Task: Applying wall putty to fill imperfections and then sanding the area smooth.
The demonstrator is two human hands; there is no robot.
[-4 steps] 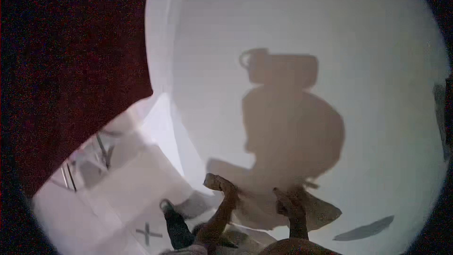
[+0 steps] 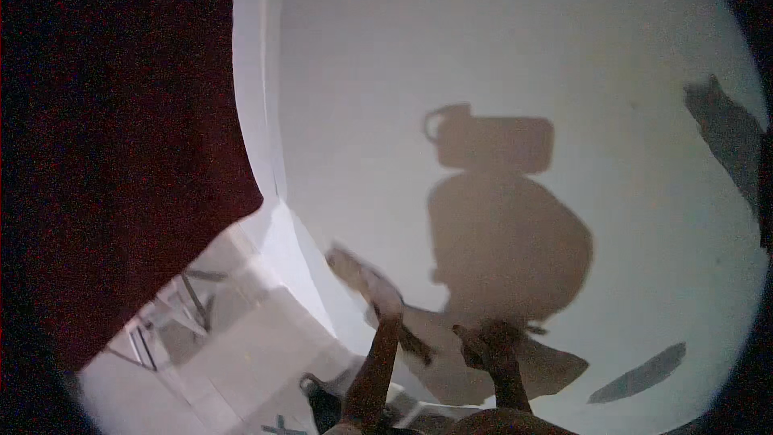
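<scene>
My left hand (image 2: 388,300) is raised against a white wall (image 2: 346,129), its fingers closed round a long, flat, pale thing (image 2: 348,267). One end of it points up and left; a dark part shows below the hand at the other side. Its kind is too blurred to tell. To the right, my right hand (image 2: 489,345) is closed in the shadow in front of the wall, one finger or thumb sticking out to the left. A thin dark stick-like shape (image 2: 535,329) shows beside it; I cannot tell whether it is held or a shadow.
My shadow (image 2: 507,242) falls across the wall. Grey patches (image 2: 640,372) mark the wall at the lower right, far right and top. At left, a dark red area (image 2: 121,113) borders the wall's edge. Below lies a pale floor (image 2: 241,338) with metal legs (image 2: 195,298) and my foot (image 2: 322,403).
My left hand has turned, and more of the long flat thing shows. The view has shifted, bringing more grey patches in. My right hand stays nearly in place.
</scene>
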